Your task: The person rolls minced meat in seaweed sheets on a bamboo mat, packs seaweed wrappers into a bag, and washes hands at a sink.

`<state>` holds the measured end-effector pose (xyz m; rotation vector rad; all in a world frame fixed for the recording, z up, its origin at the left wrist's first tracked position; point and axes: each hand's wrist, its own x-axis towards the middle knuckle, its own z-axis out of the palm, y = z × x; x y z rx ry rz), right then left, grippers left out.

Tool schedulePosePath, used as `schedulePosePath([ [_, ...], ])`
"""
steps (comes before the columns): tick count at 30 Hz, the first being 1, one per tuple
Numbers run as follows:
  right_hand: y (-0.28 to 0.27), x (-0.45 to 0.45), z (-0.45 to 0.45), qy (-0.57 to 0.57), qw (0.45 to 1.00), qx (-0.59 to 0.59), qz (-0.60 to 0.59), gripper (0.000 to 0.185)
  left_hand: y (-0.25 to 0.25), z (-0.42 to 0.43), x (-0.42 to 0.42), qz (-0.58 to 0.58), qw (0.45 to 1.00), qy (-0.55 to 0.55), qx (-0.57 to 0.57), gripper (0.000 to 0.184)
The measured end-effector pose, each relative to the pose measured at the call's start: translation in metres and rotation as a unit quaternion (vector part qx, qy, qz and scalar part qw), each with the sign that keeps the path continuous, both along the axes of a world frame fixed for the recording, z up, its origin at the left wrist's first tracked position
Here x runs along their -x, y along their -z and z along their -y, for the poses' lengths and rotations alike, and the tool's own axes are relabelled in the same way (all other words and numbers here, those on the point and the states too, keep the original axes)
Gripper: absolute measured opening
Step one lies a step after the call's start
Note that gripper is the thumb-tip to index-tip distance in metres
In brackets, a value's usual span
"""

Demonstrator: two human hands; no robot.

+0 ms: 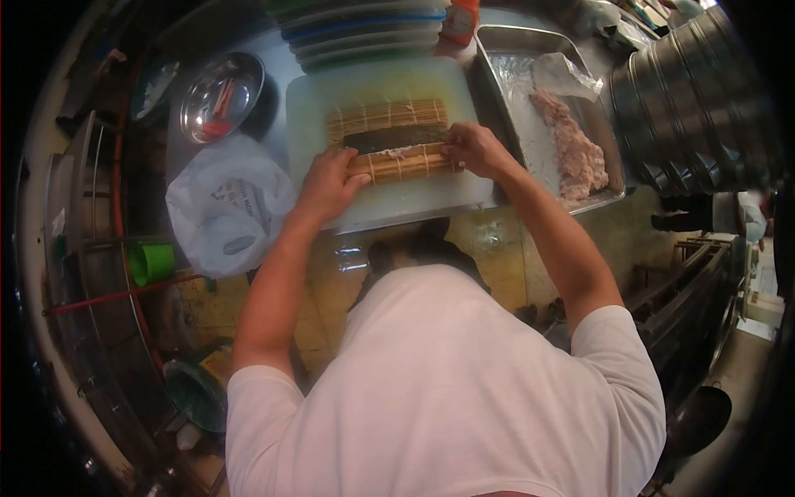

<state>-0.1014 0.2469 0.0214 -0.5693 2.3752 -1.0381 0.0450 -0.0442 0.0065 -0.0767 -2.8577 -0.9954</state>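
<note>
On a pale cutting board (pixel 306 103) lies a bamboo mat (pixel 387 113), its near edge folded over toward a dark sheet (pixel 393 137) that looks like seaweed. A little pinkish filling (pixel 399 152) shows along the fold. My left hand (pixel 333 180) grips the left end of the folded mat, thumb on the near side. At the right end, my right hand (pixel 476 151) pinches the mat between thumb and fingers.
Right of the board is a metal tray (pixel 542 132) with ground meat (pixel 571 149). A steel bowl (pixel 222 98) with red-handled utensils and a white plastic bag (pixel 230 205) are on the left. Stacked boards (pixel 364 37) stand behind; large metal containers (pixel 696 108) are far right.
</note>
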Motion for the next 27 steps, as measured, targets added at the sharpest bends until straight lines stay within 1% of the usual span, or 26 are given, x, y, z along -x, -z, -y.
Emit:
schedulePosePath([
  [1,-0.003,-0.002,0.0,-0.002,1.0,0.001,-0.001,0.023,0.001,0.001,0.002,-0.034,0.999,0.007,-0.002,0.046],
  [2,-0.006,-0.003,-0.001,-0.016,0.999,-0.001,-0.05,0.021,0.002,0.002,0.003,-0.067,0.998,0.014,-0.004,0.047],
  [3,-0.01,-0.003,0.001,-0.03,0.995,-0.003,-0.1,0.018,-0.001,0.002,0.003,-0.067,0.998,0.011,-0.003,0.047],
  [4,-0.014,-0.003,0.005,-0.032,0.995,-0.001,-0.1,0.018,-0.004,0.002,0.002,-0.034,0.999,0.008,-0.027,0.045],
  [5,-0.017,-0.002,0.012,-0.075,0.985,0.057,-0.144,0.019,-0.007,0.002,0.003,0.0,0.999,0.006,-0.051,0.044],
  [6,-0.018,-0.004,0.019,-0.116,0.969,0.115,-0.188,0.019,-0.008,0.001,0.003,0.0,0.999,0.006,-0.048,0.044],
  [7,-0.019,-0.011,0.031,-0.114,0.968,0.118,-0.188,0.019,-0.009,0.001,0.004,0.002,0.999,0.007,-0.045,0.042],
  [9,-0.02,-0.026,0.06,-0.163,0.936,0.138,-0.281,0.019,-0.013,0.001,0.007,0.001,0.999,0.013,-0.038,0.039],
  [10,-0.018,-0.029,0.07,-0.16,0.935,0.139,-0.284,0.019,-0.016,0.0,0.006,0.0,1.0,0.013,-0.023,0.037],
  [12,-0.011,-0.031,0.084,-0.234,0.915,0.146,-0.293,0.017,-0.016,0.0,0.006,-0.003,1.0,0.012,-0.007,0.035],
  [13,-0.01,-0.03,0.081,-0.235,0.915,0.146,-0.294,0.017,-0.012,0.002,0.007,-0.002,1.0,0.014,-0.018,0.033],
  [15,-0.009,-0.026,0.068,-0.203,0.952,0.118,-0.197,0.013,-0.007,0.004,0.005,-0.001,0.999,0.01,-0.034,0.031],
  [16,-0.015,-0.021,0.057,-0.219,0.948,0.111,-0.201,0.012,-0.007,0.005,0.005,-0.005,0.999,0.011,-0.043,0.029],
  [18,-0.019,-0.009,0.029,-0.139,0.986,0.09,-0.027,0.009,-0.005,0.005,0.004,-0.011,0.998,0.009,-0.057,0.027],
  [19,-0.036,-0.006,0.015,-0.085,0.993,0.069,-0.039,0.007,-0.003,0.007,0.003,-0.022,0.998,0.007,-0.053,0.025],
  [20,-0.041,0.006,-0.003,-0.05,0.992,0.079,-0.088,0.006,-0.001,0.008,0.004,-0.034,0.998,0.008,-0.051,0.023],
  [21,-0.049,0.021,-0.025,-0.032,0.985,0.161,-0.05,0.004,-0.002,0.008,0.005,-0.035,0.997,0.015,-0.06,0.023],
  [22,-0.072,0.028,-0.046,-0.019,0.98,0.126,-0.15,0.005,-0.006,0.008,0.003,-0.031,0.998,0.016,-0.057,0.022],
  [23,-0.088,0.036,-0.067,0.058,0.971,0.224,-0.059,0.011,-0.011,0.007,0.001,-0.026,0.998,0.019,-0.053,0.02],
  [24,-0.116,0.028,-0.079,0.156,0.965,0.19,-0.095,0.015,-0.016,0.005,0.0,-0.027,0.997,0.029,-0.061,0.02],
  [25,-0.103,0.043,-0.109,0.208,0.911,0.355,-0.036,0.017,-0.022,0.003,-0.003,-0.013,0.997,0.02,-0.077,0.019],
  [27,-0.075,0.064,-0.171,0.178,0.863,0.466,0.08,0.021,-0.03,0.0,-0.011,0.004,0.996,0.014,-0.092,0.017],
])
